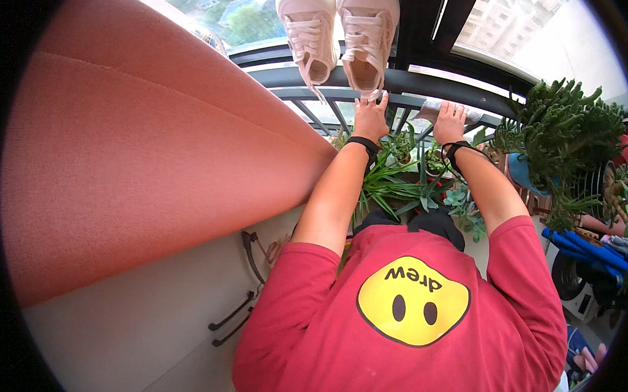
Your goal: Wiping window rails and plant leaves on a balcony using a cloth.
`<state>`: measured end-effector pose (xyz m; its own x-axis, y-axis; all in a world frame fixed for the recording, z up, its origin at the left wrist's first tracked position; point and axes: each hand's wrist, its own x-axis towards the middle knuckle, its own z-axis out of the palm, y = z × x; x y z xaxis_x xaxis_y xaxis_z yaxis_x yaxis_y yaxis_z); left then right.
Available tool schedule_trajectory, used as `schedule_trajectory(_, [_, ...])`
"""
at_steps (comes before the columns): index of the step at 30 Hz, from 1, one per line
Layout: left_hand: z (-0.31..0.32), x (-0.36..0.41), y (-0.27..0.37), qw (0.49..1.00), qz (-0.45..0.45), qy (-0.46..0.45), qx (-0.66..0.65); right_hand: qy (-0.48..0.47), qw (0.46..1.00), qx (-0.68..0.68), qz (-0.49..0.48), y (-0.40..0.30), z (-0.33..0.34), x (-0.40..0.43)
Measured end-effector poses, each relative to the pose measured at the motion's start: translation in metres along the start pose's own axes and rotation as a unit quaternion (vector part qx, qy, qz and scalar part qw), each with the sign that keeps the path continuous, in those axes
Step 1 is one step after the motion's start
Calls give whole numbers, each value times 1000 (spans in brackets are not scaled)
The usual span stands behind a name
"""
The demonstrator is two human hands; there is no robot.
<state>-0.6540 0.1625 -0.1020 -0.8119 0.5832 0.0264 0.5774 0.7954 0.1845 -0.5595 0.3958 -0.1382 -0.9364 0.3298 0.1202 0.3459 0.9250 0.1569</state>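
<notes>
My left hand reaches up to the heel of a white lace-up sneaker, its fingertips at the heel and a loose lace. Whether those fingers grip anything is hard to make out. Beside that shoe stands its mate, another white sneaker, with a lace hanging down from it. Both have their heels towards me, by the dark window railing. Over to the right, my right hand presses on a grey cloth against a lower rail, fingers lying over it.
A large salmon-coloured fabric panel fills the left side. Potted plants crowd below the railing, and a bushy green plant rises at right. Blue folded items lie lower right. Dark handles project at lower left.
</notes>
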Motion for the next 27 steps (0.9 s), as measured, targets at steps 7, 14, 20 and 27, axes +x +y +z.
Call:
schedule_trajectory(7, [3,7,-9,999,20,-39,-16,-109,990,71,-62,-15,-33,10])
schedule_trajectory(14, [6,6,-17,998,59,0,12,-126,978,145,-85,-15,-52,46])
schedule_trajectory(20, [-4,8,-6,998,33,-56,-21,-42,986,107,-122,-8,-17,34])
schedule_trajectory(27, [-5,20,-10,993,8,-109,-43,20,983,93,-156,-9,-11,40])
